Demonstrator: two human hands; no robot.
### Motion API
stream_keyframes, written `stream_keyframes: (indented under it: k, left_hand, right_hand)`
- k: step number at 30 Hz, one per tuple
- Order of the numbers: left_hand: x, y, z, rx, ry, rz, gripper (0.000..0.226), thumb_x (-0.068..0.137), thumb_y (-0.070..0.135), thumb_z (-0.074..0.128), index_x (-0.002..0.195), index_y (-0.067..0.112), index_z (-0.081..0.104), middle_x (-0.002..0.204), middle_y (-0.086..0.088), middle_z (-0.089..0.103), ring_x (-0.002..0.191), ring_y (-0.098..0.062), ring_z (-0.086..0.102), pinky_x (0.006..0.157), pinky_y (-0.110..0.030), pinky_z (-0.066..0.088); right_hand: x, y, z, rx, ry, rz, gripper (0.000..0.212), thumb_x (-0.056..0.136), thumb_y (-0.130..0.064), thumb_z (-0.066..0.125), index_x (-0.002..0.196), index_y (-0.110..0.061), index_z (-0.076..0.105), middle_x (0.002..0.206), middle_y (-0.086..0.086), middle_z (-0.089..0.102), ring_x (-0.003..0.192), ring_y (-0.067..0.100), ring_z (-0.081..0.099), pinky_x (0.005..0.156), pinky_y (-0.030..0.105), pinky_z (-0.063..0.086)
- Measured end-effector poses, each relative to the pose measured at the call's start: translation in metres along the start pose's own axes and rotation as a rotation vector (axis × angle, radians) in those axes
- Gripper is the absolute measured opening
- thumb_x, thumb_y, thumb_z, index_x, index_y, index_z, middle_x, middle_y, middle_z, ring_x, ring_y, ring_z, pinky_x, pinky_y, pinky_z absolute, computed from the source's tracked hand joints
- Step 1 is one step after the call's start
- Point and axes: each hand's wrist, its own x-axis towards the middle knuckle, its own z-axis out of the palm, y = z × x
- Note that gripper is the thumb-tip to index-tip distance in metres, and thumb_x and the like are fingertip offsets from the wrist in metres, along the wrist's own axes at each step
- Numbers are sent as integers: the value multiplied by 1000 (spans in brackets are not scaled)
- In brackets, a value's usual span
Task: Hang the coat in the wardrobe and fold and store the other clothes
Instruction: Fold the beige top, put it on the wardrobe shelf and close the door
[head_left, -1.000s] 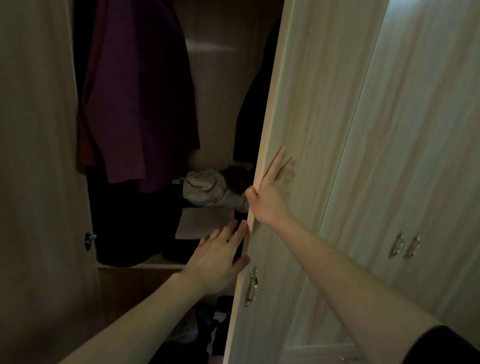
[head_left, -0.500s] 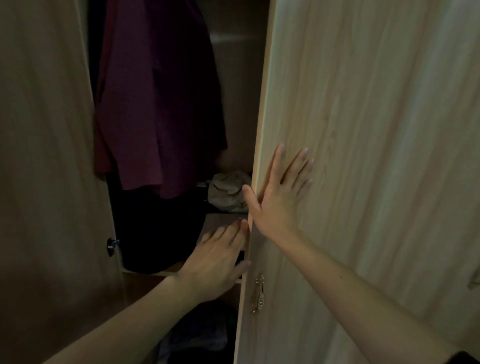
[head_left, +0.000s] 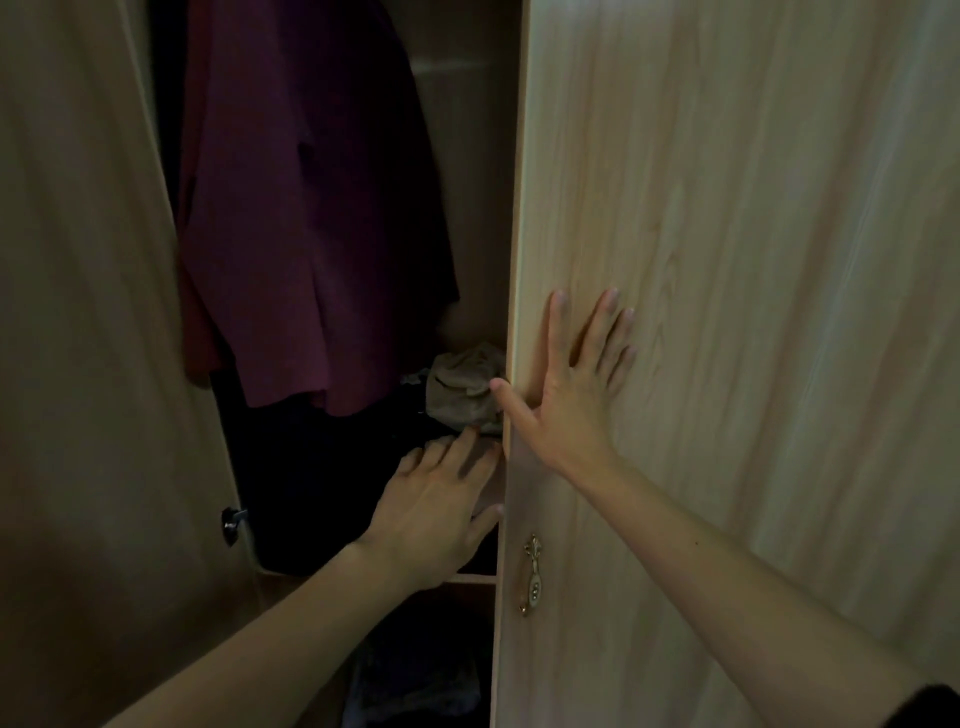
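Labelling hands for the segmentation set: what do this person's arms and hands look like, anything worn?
No gloves on the left hand or right hand; no ring, watch or bracelet shows in the dim light. Both forearms are uncovered. A dark sleeve shows on the right arm at the bottom right corner; no sleeve in view on the left.

home bedroom | wooden wardrobe | hanging coat
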Motion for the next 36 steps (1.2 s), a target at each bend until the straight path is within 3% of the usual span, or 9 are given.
stream_keyframes:
  k: [5, 15, 19, 27, 32, 36]
  left_hand:
    - [0, -24, 2, -10, -35, -71, 66, 100, 58, 28, 157, 27, 14, 165, -2, -2, 149, -25, 12, 118, -45, 24]
    - [20, -42, 13, -115, -46, -150, 66, 100, 58, 30, 156, 26, 19, 166, -1, 2, 149, -23, 11, 118, -44, 21]
    - [35, -46, 22, -173, -52, -169, 65, 100, 59, 29, 156, 27, 20, 165, 0, 2, 149, -21, 11, 118, -43, 19]
    - [62, -80, 55, -218, -78, -248, 64, 100, 58, 29, 156, 27, 21, 165, 3, 1, 148, -20, 12, 116, -41, 20]
    - [78, -90, 67, -233, -79, -268, 63, 100, 57, 30, 155, 27, 23, 165, 2, 4, 148, -21, 15, 117, -42, 22]
    - [84, -84, 62, -227, -53, -250, 62, 100, 56, 32, 154, 26, 26, 165, 1, 8, 147, -21, 17, 115, -42, 24]
  right_hand:
    - [10, 1, 16, -49, -1, 20, 107, 85, -69, 54, 157, -26, -12, 157, 26, -27, 143, 46, -28, 115, 67, -7]
    - [31, 5, 41, -144, -44, 13, 108, 86, -65, 56, 155, -25, -16, 154, 27, -34, 140, 50, -32, 113, 65, -12]
    - [35, 17, 62, -200, 32, -24, 99, 90, -66, 49, 158, -22, -7, 157, 28, -25, 142, 51, -26, 114, 65, -12]
    - [52, 41, 105, -366, 163, -66, 89, 91, -72, 40, 158, -21, 9, 161, 27, 2, 144, 57, 0, 115, 69, 1]
    - [55, 48, 113, -365, 225, -107, 88, 90, -74, 34, 156, -26, 2, 161, 14, -15, 145, 54, 1, 115, 69, -2]
    - [56, 49, 115, -355, 250, -110, 85, 89, -72, 38, 156, -25, 15, 161, 20, 9, 144, 55, 6, 114, 71, 2]
